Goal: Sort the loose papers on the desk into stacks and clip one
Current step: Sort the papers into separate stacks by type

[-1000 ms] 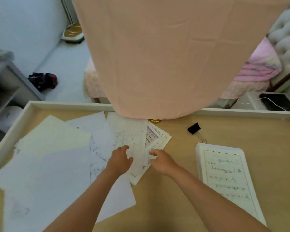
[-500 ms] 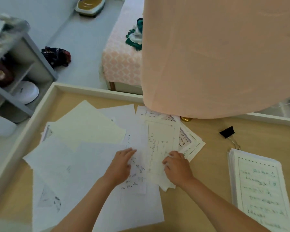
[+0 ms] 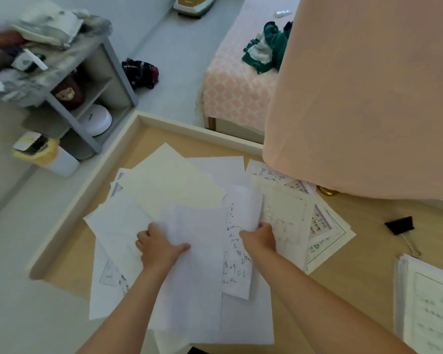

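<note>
Left hand is gripping a blank white paper sheet, thumb lying on top. Right hand is pinching a curling handwritten white sheet just beside it. Black metal binder clip is lying well right of both, on the light wooden surface.

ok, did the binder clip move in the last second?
No. The binder clip lies just beyond the far left corner of the neat stack, as before; only the camera has swung left.

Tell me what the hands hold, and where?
The left hand grips a blank sheet by its left edge; the right hand pinches a handwritten sheet by its right edge.
</note>
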Tool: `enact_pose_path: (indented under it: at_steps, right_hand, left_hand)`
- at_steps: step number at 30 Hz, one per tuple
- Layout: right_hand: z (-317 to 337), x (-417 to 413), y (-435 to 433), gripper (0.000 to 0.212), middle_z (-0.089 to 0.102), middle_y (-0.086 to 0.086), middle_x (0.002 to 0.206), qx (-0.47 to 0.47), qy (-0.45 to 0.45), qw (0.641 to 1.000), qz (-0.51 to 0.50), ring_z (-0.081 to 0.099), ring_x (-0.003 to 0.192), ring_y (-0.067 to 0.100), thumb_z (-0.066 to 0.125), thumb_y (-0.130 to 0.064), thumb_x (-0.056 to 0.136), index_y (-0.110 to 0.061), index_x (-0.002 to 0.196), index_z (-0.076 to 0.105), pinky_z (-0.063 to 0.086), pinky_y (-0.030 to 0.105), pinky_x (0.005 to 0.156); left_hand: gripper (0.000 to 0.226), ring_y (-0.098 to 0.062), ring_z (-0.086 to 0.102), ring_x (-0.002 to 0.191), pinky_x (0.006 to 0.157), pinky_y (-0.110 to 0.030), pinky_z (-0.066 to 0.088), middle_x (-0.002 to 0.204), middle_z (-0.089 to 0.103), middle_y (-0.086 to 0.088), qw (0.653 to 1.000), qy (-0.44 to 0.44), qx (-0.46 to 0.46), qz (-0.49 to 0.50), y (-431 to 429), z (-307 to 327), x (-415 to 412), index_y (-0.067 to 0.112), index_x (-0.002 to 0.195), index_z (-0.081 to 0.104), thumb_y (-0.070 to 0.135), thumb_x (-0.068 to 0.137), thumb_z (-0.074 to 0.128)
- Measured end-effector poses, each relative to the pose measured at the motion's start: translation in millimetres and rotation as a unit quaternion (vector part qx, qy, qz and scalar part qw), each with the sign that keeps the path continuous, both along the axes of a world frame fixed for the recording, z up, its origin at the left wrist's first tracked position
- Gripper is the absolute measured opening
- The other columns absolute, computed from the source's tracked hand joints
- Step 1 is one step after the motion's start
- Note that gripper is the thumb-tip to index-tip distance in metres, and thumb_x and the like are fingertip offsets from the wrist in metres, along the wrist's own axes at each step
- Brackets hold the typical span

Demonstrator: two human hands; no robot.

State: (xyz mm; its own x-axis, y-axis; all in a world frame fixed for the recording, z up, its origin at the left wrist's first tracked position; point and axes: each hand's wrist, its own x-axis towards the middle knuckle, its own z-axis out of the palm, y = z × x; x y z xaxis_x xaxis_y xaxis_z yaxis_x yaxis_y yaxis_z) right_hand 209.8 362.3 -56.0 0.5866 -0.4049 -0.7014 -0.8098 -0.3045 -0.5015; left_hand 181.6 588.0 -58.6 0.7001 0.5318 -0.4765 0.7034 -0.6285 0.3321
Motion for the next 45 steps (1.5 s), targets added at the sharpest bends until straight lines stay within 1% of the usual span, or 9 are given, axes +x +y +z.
enact_pose_path:
  at_steps: [6, 11, 15, 20, 25, 30, 34, 40, 45]
  right_hand:
    - [7, 3, -12, 0.01, 0.071, 0.004, 0.096, -0.007, -0.05, 0.997, 0.063, 0.064, 0.078, 0.021, 0.064, -0.017, 0.086, -0.015, 0.095, 0.067, 0.048, 0.026, 0.063]
    - [13, 0, -23, 0.007, 0.072, 0.003, 0.103, 0.065, -0.08, 0.991, 0.09, 0.064, 0.082, 0.017, 0.059, -0.023, 0.094, -0.017, 0.093, 0.064, 0.053, 0.032, 0.076]
    - [11, -8, -29, 0.039, 0.071, -0.006, 0.1, 0.113, -0.076, 0.986, 0.095, 0.069, 0.089, 0.013, 0.084, -0.026, 0.074, -0.023, 0.107, 0.064, 0.056, 0.028, 0.073]
    - [4, -12, -63, 0.022, 0.07, 0.001, 0.103, 0.033, -0.075, 0.994, 0.074, 0.065, 0.089, 0.018, 0.066, -0.015, 0.088, -0.014, 0.11, 0.067, 0.052, 0.03, 0.078]
    - [1, -17, -93, 0.027, 0.064, 0.003, 0.108, -0.057, -0.052, 0.996, 0.053, 0.058, 0.094, 0.025, 0.044, -0.015, 0.096, -0.014, 0.118, 0.06, 0.045, 0.032, 0.078]
    - [1, -15, -99, 0.035, 0.063, 0.008, 0.113, -0.066, -0.042, 0.996, 0.039, 0.057, 0.093, 0.027, 0.038, -0.005, 0.093, -0.012, 0.122, 0.056, 0.044, 0.032, 0.075]
    - [6, -15, -93, 0.034, 0.061, 0.005, 0.111, -0.067, -0.056, 0.994, 0.059, 0.055, 0.091, 0.024, 0.039, -0.003, 0.092, -0.015, 0.119, 0.055, 0.042, 0.031, 0.074]
    - [14, -20, -90, 0.027, 0.066, 0.004, 0.093, -0.006, -0.085, 0.992, 0.098, 0.058, 0.075, 0.016, 0.041, 0.001, 0.09, -0.014, 0.099, 0.061, 0.042, 0.025, 0.058]
    - [19, -17, -100, 0.019, 0.072, 0.01, 0.094, 0.153, -0.022, 0.988, -0.003, 0.066, 0.086, 0.028, 0.055, -0.02, 0.093, -0.011, 0.102, 0.068, 0.056, 0.039, 0.078]
  left_hand:
    - [0.049, -0.024, 0.063, 0.08, 0.07, -0.032, 0.051, 0.109, 0.066, -0.013, 0.958, -0.057, -0.249, 0.13, 17, 11, 1, 0.005, 0.117, 0.056, 0.014, 0.076, 0.082]
    - [0.07, -0.022, 0.065, 0.091, 0.08, -0.038, 0.056, 0.112, 0.064, -0.005, 0.953, -0.066, -0.283, 0.092, -17, 12, 4, 0.011, 0.123, 0.05, 0.029, 0.067, 0.088]
    - [0.082, -0.019, 0.061, 0.099, 0.082, -0.032, 0.052, 0.121, 0.059, -0.002, 0.933, -0.063, -0.352, 0.049, -60, 14, 19, 0.013, 0.135, 0.041, 0.042, 0.071, 0.084]
    - [0.096, -0.03, 0.03, 0.138, 0.111, -0.043, 0.032, 0.15, 0.035, -0.012, 0.981, -0.109, -0.058, -0.148, -47, 3, 30, 0.016, 0.148, 0.033, 0.063, 0.074, 0.071]
    - [0.127, -0.032, -0.013, 0.15, 0.118, -0.052, 0.006, 0.162, -0.017, -0.008, 0.946, 0.039, 0.065, -0.314, -1, -20, 12, 0.03, 0.155, -0.009, 0.081, 0.063, 0.063]
    - [0.082, -0.035, 0.048, 0.126, 0.087, -0.046, 0.05, 0.144, 0.048, -0.011, 0.935, -0.065, 0.114, -0.33, -11, -21, -11, 0.026, 0.139, 0.052, 0.054, 0.067, 0.08]
    - [0.044, -0.029, 0.064, 0.085, 0.056, -0.033, 0.048, 0.099, 0.069, -0.001, 0.943, -0.175, 0.092, -0.267, -5, -13, -22, 0.025, 0.115, 0.066, 0.004, 0.076, 0.069]
    - [0.045, -0.007, 0.063, 0.096, 0.074, -0.022, 0.048, 0.107, 0.07, 0.02, 0.944, -0.258, -0.094, -0.184, -18, 22, -21, 0.038, 0.11, 0.072, 0.004, 0.082, 0.062]
    - [0.056, -0.014, 0.041, 0.138, 0.116, -0.036, 0.027, 0.142, 0.054, 0.009, 0.869, -0.102, -0.145, -0.462, -48, 12, -34, 0.042, 0.117, 0.069, 0.001, 0.079, 0.06]
